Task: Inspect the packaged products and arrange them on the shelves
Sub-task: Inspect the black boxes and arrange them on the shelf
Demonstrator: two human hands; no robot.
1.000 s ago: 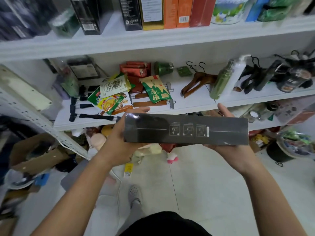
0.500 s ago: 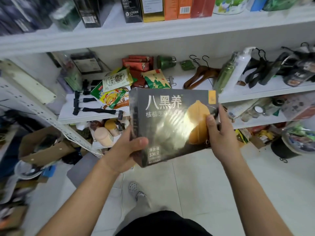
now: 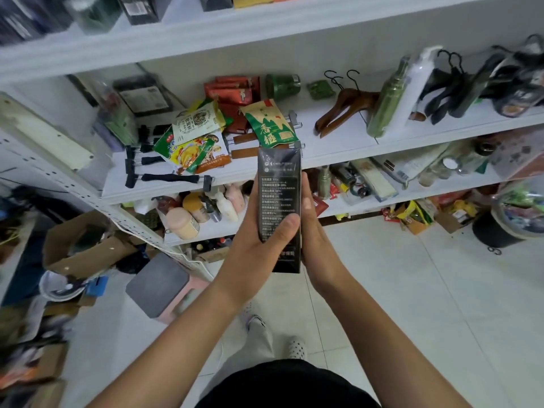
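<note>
The left hand (image 3: pixel 259 231) gripped the black box (image 3: pixel 279 184), thumb curled across its narrow face. The right hand (image 3: pixel 315 237) pressed flat on its side, fingers straight. The box stood on end in the air, just in front of the middle shelf (image 3: pixel 338 154) edge, glossy, with rows of tiny pale print. Behind it, snack pouches (image 3: pixel 272 125) and wooden hangers (image 3: pixel 344 110) lay on that shelf.

1. White shelves (image 3: pixel 338 134) run across the view in tiers, with a pale back panel (image 3: pixel 323 54) behind them.
2. A white perforated upright (image 3: pixel 59 175) slants along their left end.
3. The floor (image 3: pixel 412 290) is pale glossy tile with thin dark joints.
4. A grey-topped stool (image 3: pixel 157 284) with pink legs stands near an open cardboard box (image 3: pixel 88 248).
5. A black bucket (image 3: pixel 491 234) sits at the right.
</note>
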